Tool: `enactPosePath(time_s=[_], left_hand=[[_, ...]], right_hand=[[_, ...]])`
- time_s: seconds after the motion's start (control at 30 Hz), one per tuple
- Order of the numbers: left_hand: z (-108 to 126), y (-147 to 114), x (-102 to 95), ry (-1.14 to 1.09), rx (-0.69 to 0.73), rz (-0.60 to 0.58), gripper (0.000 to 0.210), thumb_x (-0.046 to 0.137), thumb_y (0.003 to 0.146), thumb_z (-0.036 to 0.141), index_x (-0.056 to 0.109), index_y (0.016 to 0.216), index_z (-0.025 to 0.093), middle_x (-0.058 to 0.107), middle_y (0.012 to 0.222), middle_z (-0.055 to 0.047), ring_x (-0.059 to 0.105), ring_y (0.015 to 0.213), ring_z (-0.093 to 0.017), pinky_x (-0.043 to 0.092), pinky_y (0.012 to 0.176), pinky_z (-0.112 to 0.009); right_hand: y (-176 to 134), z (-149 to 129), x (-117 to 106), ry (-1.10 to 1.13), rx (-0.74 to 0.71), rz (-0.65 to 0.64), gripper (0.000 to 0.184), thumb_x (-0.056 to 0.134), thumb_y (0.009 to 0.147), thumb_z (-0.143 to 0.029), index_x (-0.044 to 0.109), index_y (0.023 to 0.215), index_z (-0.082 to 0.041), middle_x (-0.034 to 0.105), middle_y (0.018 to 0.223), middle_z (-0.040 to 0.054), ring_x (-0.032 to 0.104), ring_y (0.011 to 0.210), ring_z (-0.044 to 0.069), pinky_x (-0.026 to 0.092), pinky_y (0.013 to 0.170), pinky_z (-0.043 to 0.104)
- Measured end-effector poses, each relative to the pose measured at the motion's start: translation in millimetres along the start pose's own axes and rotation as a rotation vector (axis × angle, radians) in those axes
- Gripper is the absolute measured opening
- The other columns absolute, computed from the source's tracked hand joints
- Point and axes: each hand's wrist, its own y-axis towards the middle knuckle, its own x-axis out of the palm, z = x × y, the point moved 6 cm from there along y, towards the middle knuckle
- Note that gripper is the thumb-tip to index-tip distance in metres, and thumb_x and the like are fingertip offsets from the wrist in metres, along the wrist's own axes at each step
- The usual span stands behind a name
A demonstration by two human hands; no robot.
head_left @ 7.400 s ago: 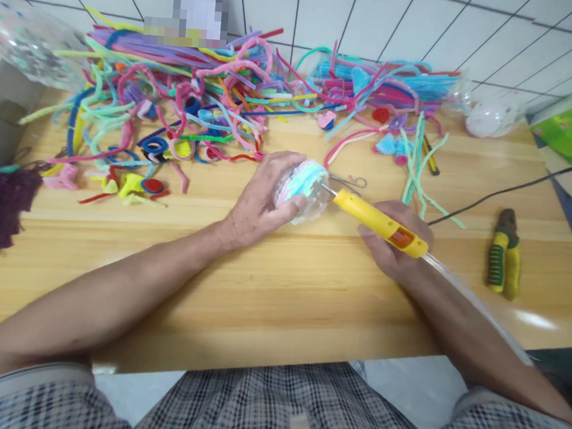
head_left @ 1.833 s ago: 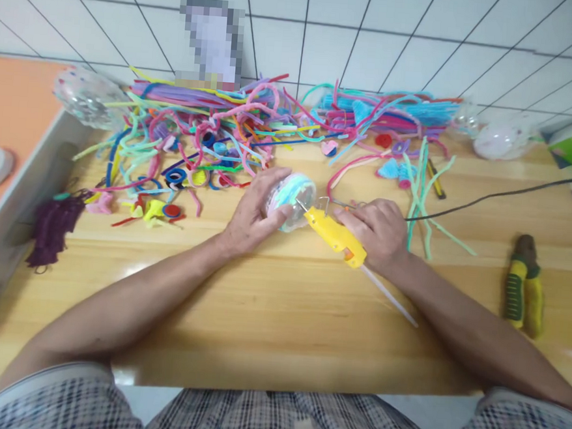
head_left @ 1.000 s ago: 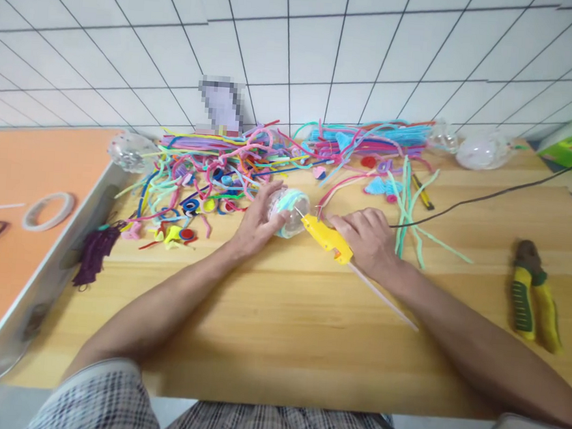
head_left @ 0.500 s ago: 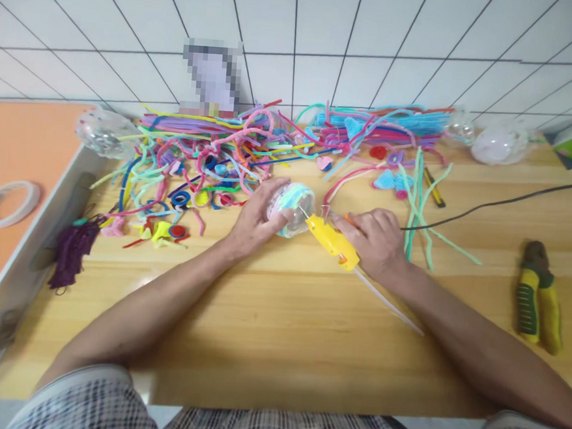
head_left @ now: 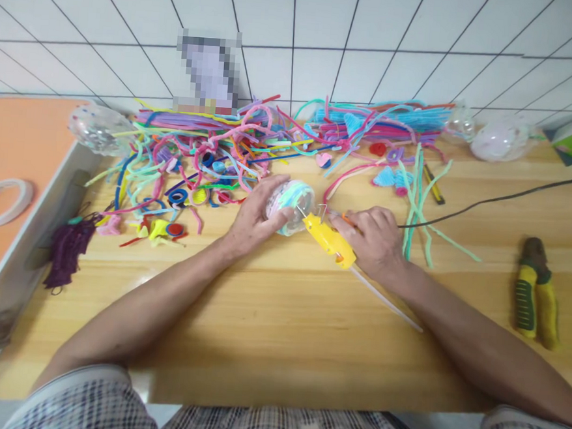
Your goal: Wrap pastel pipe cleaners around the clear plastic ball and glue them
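Note:
My left hand (head_left: 258, 216) is wrapped round a clear, rounded container (head_left: 299, 223) partly covered with pale pink, mint and blue pipe cleaner. My right hand (head_left: 376, 240) grips a yellow hot glue gun (head_left: 330, 239), whose metal nozzle points left at the container's side. Whether the tip touches the surface I cannot tell. A white glue stick (head_left: 388, 300) sticks out of the gun's back end. Behind my hands lies a heap of colourful pipe cleaners (head_left: 208, 134), some coiled or shaped. Mint green pipe cleaners (head_left: 416, 204) lie crossed just beyond my right hand.
Yellow and green pliers (head_left: 535, 294) lie at the right. A black cord (head_left: 503, 197) crosses the right side. Clear bubble-like balls (head_left: 501, 139) stand by the tiled wall. A tape roll (head_left: 3, 202) rests on the orange surface at left, near a purple tassel bundle (head_left: 70, 252).
The camera view has shifted very slightly. Both hands, the container and the glue gun keep nearly the same positions relative to one another.

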Motion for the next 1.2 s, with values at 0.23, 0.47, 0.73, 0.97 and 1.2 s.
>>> enactPosePath(time_s=[0.23,0.47,0.73,0.97,1.2], left_hand=[[0.4,0.4,-0.2,0.008,0.003,-0.011,0.065,0.057,0.113,0.069,0.056,0.162,0.026,0.066,0.161,-0.015,0.063,0.153,-0.033,0.052,0.132,-0.056],[0.5,0.6,-0.2,0.002,-0.001,-0.012,0.066,0.057,0.112,0.070,0.056,0.162,0.026,0.066,0.162,-0.015,0.063,0.153,-0.035,0.051,0.132,-0.057],[0.3,0.9,-0.4,0.004,-0.004,-0.005,0.066,0.058,0.112,0.070,0.056,0.162,0.027,0.067,0.160,-0.014,0.064,0.151,-0.034,0.051,0.132,-0.056],[2.9,1.3,-0.2,-0.002,0.022,0.002,0.063,0.060,0.113,0.066,0.057,0.160,0.025,0.067,0.160,-0.015,0.063,0.153,-0.033,0.051,0.133,-0.053],[1.8,2.1,1.3,0.004,-0.008,-0.011,0.066,0.059,0.111,0.069,0.056,0.161,0.027,0.067,0.161,-0.015,0.063,0.153,-0.034,0.050,0.132,-0.057]], right_hand=[[-0.2,-1.8,0.8,0.004,0.014,-0.007,0.025,0.064,0.111,-0.012,0.074,0.132,-0.021,0.070,0.086,0.0016,0.055,0.084,0.021,0.041,0.085,0.036],[-6.9,1.9,7.6,0.009,0.048,-0.063,0.029,0.067,0.109,-0.014,0.078,0.133,-0.026,0.071,0.086,0.0022,0.055,0.085,0.021,0.039,0.084,0.038],[-4.2,2.8,2.7,0.020,0.041,-0.004,0.026,0.061,0.112,-0.017,0.073,0.135,-0.020,0.073,0.089,0.0032,0.056,0.085,0.022,0.041,0.084,0.037],[-5.0,-1.0,4.4,-0.010,0.030,-0.015,0.031,0.066,0.108,-0.013,0.076,0.135,-0.024,0.070,0.086,0.0021,0.056,0.085,0.022,0.041,0.086,0.038],[-13.4,1.5,13.1,0.058,0.073,-0.118,0.044,0.068,0.106,-0.015,0.069,0.147,-0.030,0.072,0.092,0.0029,0.056,0.088,0.023,0.040,0.087,0.040]])
